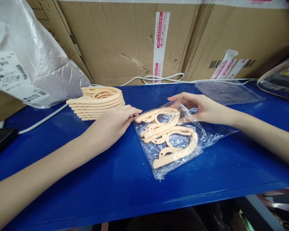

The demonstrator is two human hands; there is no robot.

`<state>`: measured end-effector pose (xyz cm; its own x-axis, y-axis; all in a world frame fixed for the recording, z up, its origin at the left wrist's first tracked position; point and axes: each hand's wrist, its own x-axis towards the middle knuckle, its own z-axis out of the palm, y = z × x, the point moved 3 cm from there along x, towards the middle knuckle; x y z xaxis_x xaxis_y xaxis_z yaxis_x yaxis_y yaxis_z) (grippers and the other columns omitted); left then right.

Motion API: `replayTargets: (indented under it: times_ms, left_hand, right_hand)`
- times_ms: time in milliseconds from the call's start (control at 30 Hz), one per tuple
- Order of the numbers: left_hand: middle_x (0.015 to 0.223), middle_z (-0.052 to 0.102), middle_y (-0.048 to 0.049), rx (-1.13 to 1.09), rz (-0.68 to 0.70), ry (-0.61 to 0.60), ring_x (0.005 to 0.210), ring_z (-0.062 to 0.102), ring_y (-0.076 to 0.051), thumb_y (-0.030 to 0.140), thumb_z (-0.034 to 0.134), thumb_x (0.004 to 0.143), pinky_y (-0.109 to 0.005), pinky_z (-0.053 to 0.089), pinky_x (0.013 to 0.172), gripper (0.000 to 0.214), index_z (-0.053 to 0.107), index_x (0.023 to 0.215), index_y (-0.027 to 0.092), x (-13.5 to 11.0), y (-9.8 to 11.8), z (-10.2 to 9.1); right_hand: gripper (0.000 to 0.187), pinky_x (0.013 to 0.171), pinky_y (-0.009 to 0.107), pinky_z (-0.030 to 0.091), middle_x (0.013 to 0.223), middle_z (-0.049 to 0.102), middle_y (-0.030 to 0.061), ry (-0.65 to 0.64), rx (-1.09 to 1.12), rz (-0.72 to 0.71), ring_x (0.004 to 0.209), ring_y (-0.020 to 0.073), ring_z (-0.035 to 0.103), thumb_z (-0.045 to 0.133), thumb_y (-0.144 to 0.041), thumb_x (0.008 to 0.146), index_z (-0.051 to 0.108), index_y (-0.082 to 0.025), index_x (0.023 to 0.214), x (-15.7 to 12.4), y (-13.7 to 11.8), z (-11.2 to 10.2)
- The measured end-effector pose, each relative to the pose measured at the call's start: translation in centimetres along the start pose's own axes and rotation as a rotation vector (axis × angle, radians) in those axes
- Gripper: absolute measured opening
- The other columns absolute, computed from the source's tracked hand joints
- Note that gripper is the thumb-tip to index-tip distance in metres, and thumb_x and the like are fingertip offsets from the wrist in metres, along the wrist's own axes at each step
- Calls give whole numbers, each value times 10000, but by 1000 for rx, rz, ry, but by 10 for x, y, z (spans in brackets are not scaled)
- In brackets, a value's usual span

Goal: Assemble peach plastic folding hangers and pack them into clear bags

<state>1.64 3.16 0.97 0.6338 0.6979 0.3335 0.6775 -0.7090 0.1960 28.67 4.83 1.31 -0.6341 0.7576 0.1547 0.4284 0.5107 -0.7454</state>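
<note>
A clear plastic bag (156,160) lies on the blue table (110,179) with pale peach plastic hangers (170,134) inside it. My left hand (113,123) is closed in a pinch on the tip of a hanger at the bag's left end. My right hand (199,107) rests on the bag's far side, fingers curled and gripping the plastic film. A stack of the same peach hangers (96,102) sits just behind my left hand.
Cardboard boxes (125,41) wall off the back. A large white plastic sack with labels (31,57) lies at the left. A white cable (159,78) runs along the back edge. Another flat clear bag (226,91) lies at the right.
</note>
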Motion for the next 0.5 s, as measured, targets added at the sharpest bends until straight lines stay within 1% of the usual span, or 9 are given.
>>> replayTargets:
  times_ms: [133,200,333,400,500]
  left_hand:
    - [1019,731,-75,13,-44,-17,908,677,-221,195,397,938,-336,501,800,349,694,1109,132,-2,7,-5]
    - [1014,732,-59,-2,-50,-23,890,676,-213,231,427,939,-333,499,794,328,697,1109,156,-2,9,-6]
    - [1102,721,-60,-30,-32,-50,984,668,-227,391,447,989,-337,504,835,350,690,1133,186,0,7,-4]
    - [1132,709,-73,-27,-2,-65,1022,656,-227,384,426,1003,-334,503,867,363,678,1151,169,1,5,-3]
    - [1139,694,-86,18,15,-72,1025,645,-227,340,385,1015,-340,500,879,367,661,1171,157,1,4,-1]
  right_hand:
    - [707,1016,451,512,1212,691,66,7,-12,3,1160,260,640,798,-409,749,496,-244,1367,1,0,-1]
    - [708,1012,443,514,1194,695,69,11,-25,2,1145,255,645,799,-413,745,501,-239,1363,1,0,-1]
    - [701,1014,462,510,1163,699,65,21,-39,8,1113,257,655,795,-429,741,509,-242,1352,0,0,-1]
    - [705,1019,473,505,1153,697,64,22,-49,10,1104,259,656,793,-439,740,508,-240,1353,0,-1,-1]
    - [708,1014,482,507,1147,691,65,28,-71,27,1089,263,656,794,-458,735,514,-246,1350,-1,-2,-1]
